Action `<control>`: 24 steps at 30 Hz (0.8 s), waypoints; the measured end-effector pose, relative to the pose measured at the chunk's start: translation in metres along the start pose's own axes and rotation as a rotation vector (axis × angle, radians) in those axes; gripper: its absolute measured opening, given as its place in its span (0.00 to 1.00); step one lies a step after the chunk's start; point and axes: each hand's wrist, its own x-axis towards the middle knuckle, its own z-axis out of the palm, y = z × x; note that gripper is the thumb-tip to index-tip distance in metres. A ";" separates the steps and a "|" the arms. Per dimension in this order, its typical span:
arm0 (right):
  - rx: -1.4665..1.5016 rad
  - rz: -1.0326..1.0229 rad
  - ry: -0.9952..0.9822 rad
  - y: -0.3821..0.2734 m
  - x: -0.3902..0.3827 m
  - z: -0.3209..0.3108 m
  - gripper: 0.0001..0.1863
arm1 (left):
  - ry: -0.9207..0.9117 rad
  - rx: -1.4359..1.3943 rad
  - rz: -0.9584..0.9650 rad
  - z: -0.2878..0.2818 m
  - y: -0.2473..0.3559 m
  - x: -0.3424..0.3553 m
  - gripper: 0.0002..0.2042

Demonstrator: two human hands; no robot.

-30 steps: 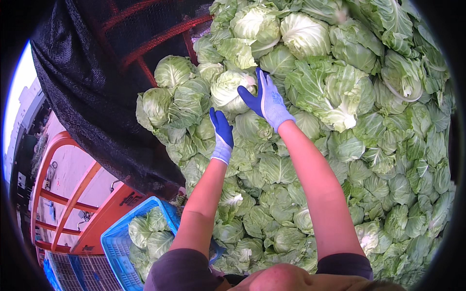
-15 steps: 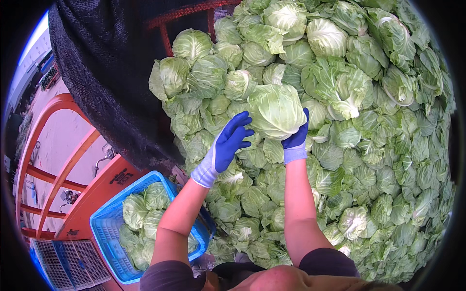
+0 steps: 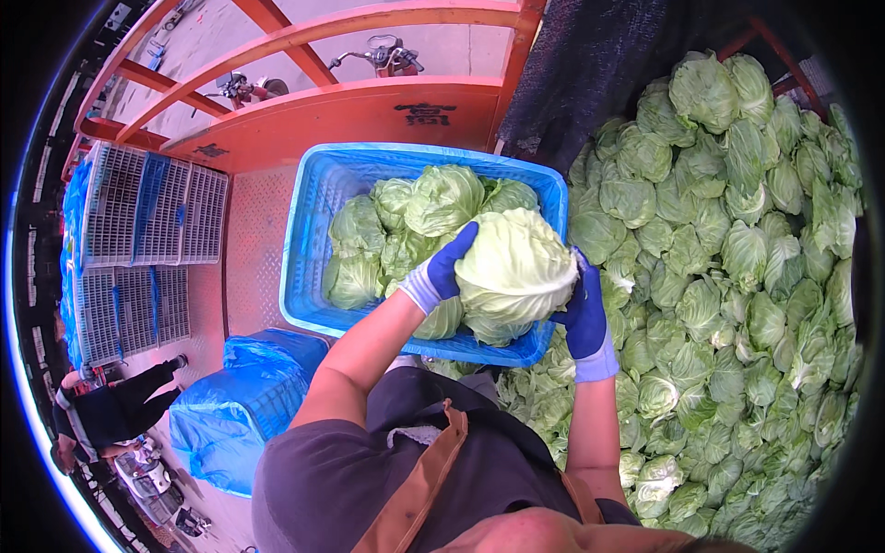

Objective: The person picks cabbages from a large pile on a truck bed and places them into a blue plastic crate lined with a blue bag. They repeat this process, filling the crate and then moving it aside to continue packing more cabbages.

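Between my two blue-gloved hands is a large pale green cabbage (image 3: 514,267). My left hand (image 3: 448,265) presses on its left side, and my right hand (image 3: 584,311) grips it from the right; some fingers of both are hidden behind it. The cabbage hangs over the right part of a blue plastic crate (image 3: 306,240). Several cabbages (image 3: 444,199) lie inside the crate, partly covered by the one I hold. Right of the crate rises a big heap of loose cabbages (image 3: 701,276).
An orange metal rail (image 3: 369,111) runs behind the crate. Dark netting (image 3: 590,74) hangs beside the heap. Stacked grey crates (image 3: 152,212) stand at the left, and a crate under blue plastic (image 3: 249,405) is nearer. Another person (image 3: 115,405) and motorbikes (image 3: 383,57) show beyond.
My view has swung left, from the heap to the crate. My left hand, apart from the cabbage before, now touches it, and both hands have carried it over the crate.
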 end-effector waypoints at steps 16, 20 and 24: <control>-0.530 0.221 0.469 0.157 -0.008 0.013 0.29 | 0.851 1.276 0.435 -0.223 0.088 -0.027 0.46; -0.579 0.238 0.532 0.158 -0.017 0.014 0.27 | 0.547 0.659 0.229 -0.194 0.109 -0.059 0.40; -0.368 0.272 0.394 0.166 -0.024 -0.014 0.30 | 0.830 0.763 0.041 -0.213 0.135 -0.072 0.43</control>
